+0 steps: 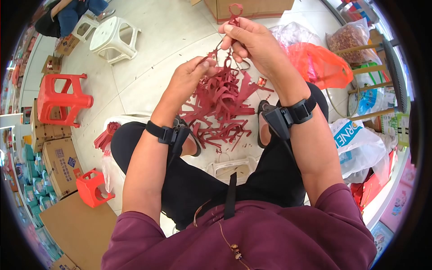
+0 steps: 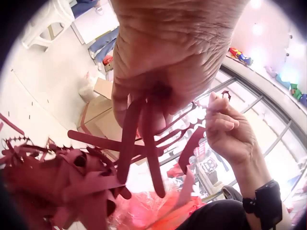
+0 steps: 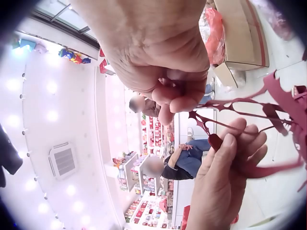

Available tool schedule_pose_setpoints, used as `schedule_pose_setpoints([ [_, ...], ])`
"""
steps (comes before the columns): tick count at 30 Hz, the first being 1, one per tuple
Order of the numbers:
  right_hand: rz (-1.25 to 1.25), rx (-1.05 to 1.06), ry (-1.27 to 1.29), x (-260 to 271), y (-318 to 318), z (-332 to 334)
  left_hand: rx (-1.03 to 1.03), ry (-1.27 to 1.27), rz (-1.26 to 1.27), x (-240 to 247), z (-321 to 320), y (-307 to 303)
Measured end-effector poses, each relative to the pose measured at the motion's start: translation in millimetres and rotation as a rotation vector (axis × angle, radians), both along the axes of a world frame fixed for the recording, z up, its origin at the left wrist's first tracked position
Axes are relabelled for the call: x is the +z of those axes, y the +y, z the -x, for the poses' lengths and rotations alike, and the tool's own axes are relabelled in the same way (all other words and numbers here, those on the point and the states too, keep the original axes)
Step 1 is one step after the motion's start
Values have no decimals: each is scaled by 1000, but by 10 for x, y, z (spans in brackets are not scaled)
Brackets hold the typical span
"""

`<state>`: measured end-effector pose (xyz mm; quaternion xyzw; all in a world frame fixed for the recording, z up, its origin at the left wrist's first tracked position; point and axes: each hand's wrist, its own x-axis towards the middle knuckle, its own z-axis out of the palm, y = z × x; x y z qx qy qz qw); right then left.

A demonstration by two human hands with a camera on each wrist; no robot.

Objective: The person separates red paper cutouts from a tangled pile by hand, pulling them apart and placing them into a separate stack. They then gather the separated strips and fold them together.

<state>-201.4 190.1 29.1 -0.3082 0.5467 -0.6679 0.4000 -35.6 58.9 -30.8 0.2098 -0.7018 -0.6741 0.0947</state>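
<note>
Dark red cut-out strips (image 3: 230,103) with notched, looped edges stretch between my two hands. My left hand (image 1: 191,78) pinches several strips (image 2: 129,139) between thumb and fingers; their rounded ends dangle below the palm in the left wrist view. Higher and to the right, my right hand (image 1: 254,42) grips the upper part of the strips, its fingers curled in. A looped end (image 1: 235,10) sticks up past the right fingertips. Under both hands a tangled pile of dark red strips (image 1: 220,96) lies on the floor between the feet.
A bundle of red strips (image 1: 107,135) lies by the left knee. White (image 1: 112,38) and red stools (image 1: 65,99) stand to the left, a cardboard box (image 1: 252,10) ahead. Red (image 1: 321,67) and white plastic bags (image 1: 360,148) crowd the right side. Other people sit farther off.
</note>
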Motion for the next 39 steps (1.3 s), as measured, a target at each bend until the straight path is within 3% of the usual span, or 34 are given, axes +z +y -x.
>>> schedule_pose_setpoints([
  [4, 20, 53, -69, 2, 32, 0, -34, -146, -65, 117, -88, -77],
  [7, 55, 54, -111, 36, 53, 14, -67, -256, 446, -608, -63, -328],
  [8, 61, 56, -134, 67, 61, 36, -32, -347, 412, -627, -78, -324],
  [12, 49, 82, -152, 116, 69, 12, 45, -61, 211, -203, 3, -93],
  [16, 10, 162, -133, 167, 41, -56, 3, -48, 176, -47, 115, 63],
  [18, 52, 233, -196, 156, 45, -36, -61, -4, 176, -226, 210, 11],
  [21, 93, 265, -240, 155, 56, -10, -83, -110, 382, -516, 261, -59],
  [22, 102, 263, -247, 155, 71, 8, -71, -123, 641, -604, 256, -107],
  [25, 124, 238, -266, 131, 96, 50, -117, -260, 747, -724, 193, -206],
  [28, 152, 210, -280, 137, 117, 84, -125, -267, 666, -812, 98, -258],
  [31, 174, 200, -286, 147, 114, 91, -73, -442, 505, -986, -59, -306],
  [34, 199, 161, -277, 146, 113, 106, -85, -335, 688, -1223, -211, -394],
  [35, 205, 142, -269, 150, 115, 109, -135, -423, 727, -1243, -248, -396],
  [38, 144, 113, -241, 160, 103, 54, -281, -720, 930, -826, -241, -245],
  [39, 155, 149, -262, 139, 102, 55, -206, -582, 888, -735, -190, -199],
])
